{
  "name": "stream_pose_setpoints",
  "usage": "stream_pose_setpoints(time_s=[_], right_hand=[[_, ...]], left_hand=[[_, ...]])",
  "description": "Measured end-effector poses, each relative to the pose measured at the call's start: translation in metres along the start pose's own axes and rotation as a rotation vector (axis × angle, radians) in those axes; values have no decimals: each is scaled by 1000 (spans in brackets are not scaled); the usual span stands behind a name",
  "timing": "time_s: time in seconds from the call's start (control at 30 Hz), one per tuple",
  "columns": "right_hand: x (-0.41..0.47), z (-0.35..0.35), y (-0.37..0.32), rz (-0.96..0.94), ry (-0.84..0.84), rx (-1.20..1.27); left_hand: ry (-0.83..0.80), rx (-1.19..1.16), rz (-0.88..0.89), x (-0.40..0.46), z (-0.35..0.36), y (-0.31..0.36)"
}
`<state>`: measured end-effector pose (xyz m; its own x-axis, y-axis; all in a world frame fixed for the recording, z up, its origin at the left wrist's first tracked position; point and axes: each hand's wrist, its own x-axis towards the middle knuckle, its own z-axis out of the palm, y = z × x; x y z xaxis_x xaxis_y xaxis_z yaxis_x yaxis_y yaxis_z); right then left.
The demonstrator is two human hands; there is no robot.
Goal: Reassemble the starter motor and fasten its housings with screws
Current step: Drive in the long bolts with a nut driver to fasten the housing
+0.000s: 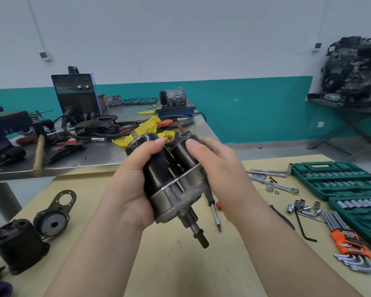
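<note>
Head view: grimy black twin-cylinder starter motor [169, 179], shaft protruding.

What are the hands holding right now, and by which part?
Both grip the starter motor above the table: left hand around the larger black cylinder, right hand around the smaller one. The shaft end points down, untouched.
</note>
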<state>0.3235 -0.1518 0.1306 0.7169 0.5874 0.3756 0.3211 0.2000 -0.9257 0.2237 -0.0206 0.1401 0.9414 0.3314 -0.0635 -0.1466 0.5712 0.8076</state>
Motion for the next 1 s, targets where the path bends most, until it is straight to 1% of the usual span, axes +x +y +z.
stream_pose_setpoints(time_s=[0.1,0.17,0.3,0.37,0.43,0.5,0.57,0.63,0.7,0.83,0.93,1.0], right_hand=[[6,-1,7,87,-37,-39],[11,-1,19,214,-36,-14],[21,1,60,571,93,161],[22,3,80,668,139,249],[23,5,95,704,178,318],[25,7,106,718,223,345],[26,9,114,733,258,357],[26,11,120,758,273,363],[24,13,125,774,271,365],[21,19,134,778,245,349],[18,23,140,797,230,335],[17,22,143,793,196,282]], left_hand=[[105,-57,-96,3,-1,1],[198,-119,-188,7,-3,-2],[362,-225,-296,25,-16,-14],[381,-197,-319,31,-24,-16],[326,-88,-324,37,-32,-21],[274,160,-285,48,-43,-34],[270,391,-221,55,-50,-46],[288,504,-190,60,-56,-50],[307,543,-177,64,-64,-51],[361,542,-159,69,-78,-55],[388,502,-168,72,-85,-59],[392,480,-170,73,-90,-62]])
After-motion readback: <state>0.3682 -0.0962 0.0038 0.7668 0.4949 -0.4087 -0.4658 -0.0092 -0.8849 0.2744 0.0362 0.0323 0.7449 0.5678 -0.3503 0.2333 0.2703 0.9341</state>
